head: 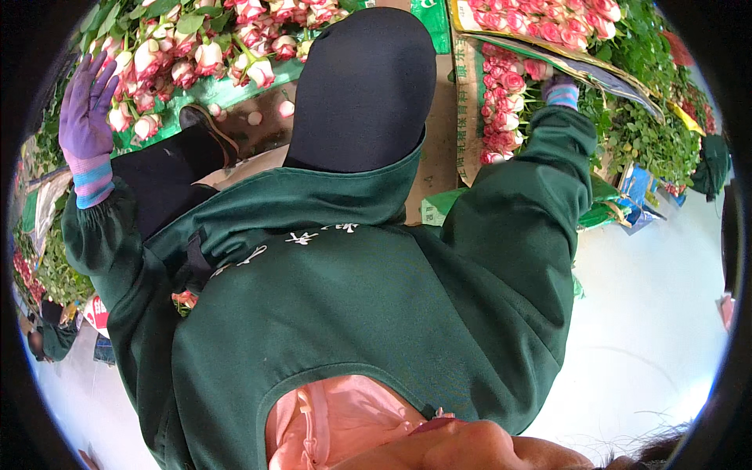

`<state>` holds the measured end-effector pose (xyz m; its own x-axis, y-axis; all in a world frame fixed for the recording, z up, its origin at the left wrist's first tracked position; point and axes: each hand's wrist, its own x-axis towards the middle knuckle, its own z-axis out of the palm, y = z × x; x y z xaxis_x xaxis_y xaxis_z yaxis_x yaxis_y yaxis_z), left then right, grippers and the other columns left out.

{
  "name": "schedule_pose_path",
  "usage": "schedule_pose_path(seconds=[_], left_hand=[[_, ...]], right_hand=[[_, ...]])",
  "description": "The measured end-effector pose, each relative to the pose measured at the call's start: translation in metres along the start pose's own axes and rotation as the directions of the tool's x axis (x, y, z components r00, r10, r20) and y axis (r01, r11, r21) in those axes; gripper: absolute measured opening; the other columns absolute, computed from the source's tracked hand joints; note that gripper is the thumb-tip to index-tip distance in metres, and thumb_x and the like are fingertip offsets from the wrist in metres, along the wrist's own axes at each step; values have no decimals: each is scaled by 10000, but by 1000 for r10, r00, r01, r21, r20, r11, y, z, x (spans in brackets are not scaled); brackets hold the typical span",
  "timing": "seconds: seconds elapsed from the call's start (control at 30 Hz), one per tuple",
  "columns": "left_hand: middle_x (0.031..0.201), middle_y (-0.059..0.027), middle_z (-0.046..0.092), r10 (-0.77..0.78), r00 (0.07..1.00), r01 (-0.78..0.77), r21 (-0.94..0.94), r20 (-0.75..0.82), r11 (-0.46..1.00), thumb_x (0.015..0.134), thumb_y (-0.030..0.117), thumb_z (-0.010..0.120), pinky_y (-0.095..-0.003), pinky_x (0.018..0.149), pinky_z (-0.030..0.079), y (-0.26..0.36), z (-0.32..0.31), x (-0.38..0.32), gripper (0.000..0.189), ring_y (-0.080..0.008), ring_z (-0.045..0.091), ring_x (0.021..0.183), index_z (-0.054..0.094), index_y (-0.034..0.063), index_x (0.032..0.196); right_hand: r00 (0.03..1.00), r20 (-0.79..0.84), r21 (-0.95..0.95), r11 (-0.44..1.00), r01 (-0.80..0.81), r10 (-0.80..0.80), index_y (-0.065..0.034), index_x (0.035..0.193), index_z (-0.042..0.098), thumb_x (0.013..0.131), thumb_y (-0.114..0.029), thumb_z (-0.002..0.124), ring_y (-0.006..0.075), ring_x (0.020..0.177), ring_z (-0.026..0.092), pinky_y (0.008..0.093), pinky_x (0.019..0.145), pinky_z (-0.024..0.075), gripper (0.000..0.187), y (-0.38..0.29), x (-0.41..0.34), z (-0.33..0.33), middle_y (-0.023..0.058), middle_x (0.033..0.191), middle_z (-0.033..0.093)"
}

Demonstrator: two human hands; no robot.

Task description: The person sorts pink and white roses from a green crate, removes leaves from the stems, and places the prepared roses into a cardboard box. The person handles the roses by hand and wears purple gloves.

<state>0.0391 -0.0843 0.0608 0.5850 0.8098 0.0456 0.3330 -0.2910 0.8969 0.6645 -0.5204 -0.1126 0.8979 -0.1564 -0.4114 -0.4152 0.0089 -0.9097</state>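
Observation:
My left hand (87,111), in a purple-coated glove with a striped cuff, is raised at the left with its fingers apart and holds nothing. Beside it lies a heap of white roses with pink-red petal edges (208,59), heads pointing towards me. My right hand (561,93), in a like glove, reaches in at the upper right under the edge of a layered wrapping sheet (587,66). Its fingers are hidden among stems and the sheet, so its grip is not visible. Close to it is a column of pink-and-white rose heads (502,100); more pink roses (546,23) rest above the sheet.
My dark-clad knee (364,88) stands between the two rose piles. Printed cardboard (464,117) edges the right stack, and leafy stems (643,138) spread beyond it. Green plastic sheeting (247,91) lies under the left roses. Another person (56,341) is far left.

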Motion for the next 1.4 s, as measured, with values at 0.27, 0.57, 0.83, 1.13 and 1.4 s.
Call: schedule_pose_path(seconds=[0.27,0.57,0.83,1.13,1.4], left_hand=[[1368,-225,418,41,999,-40,165,-5,985,962,38,413,-364,1015,439,-4,-1,-5,393,-318,480,1230,356,-84,1331],[1360,-235,423,-114,992,97,-272,-49,957,986,82,383,-371,1008,438,-9,3,-1,392,-319,486,1224,341,-60,1349],[1365,-217,429,-141,989,120,-323,-42,939,1006,178,349,-381,1022,419,1,20,5,423,-321,489,1219,340,-53,1360],[1354,-230,433,-152,987,120,-378,-57,918,1013,197,325,-399,1007,438,-12,21,-2,412,-344,488,1216,364,-63,1330],[1370,-228,416,-116,993,102,-376,-14,921,990,85,359,-377,1000,448,-17,17,2,381,-332,489,1218,350,-53,1345]], right_hand=[[875,351,221,878,-424,334,-9,1205,494,875,-182,505,414,1061,547,501,855,500,372,-7,16,-11,192,1229,541],[990,-127,-943,316,-104,-53,1,1249,445,884,-367,580,244,728,661,362,542,533,536,0,-74,-200,186,895,656],[963,250,-968,17,249,100,35,959,476,744,-207,665,259,561,605,397,484,464,375,100,-9,-268,133,682,621],[894,-150,-474,824,309,-421,-154,1383,370,839,-19,619,226,723,615,349,632,500,613,22,-117,-206,155,933,647],[703,-190,-908,394,138,-685,-218,1361,437,888,-212,556,364,895,644,432,773,474,488,20,-84,-218,212,1041,653]])
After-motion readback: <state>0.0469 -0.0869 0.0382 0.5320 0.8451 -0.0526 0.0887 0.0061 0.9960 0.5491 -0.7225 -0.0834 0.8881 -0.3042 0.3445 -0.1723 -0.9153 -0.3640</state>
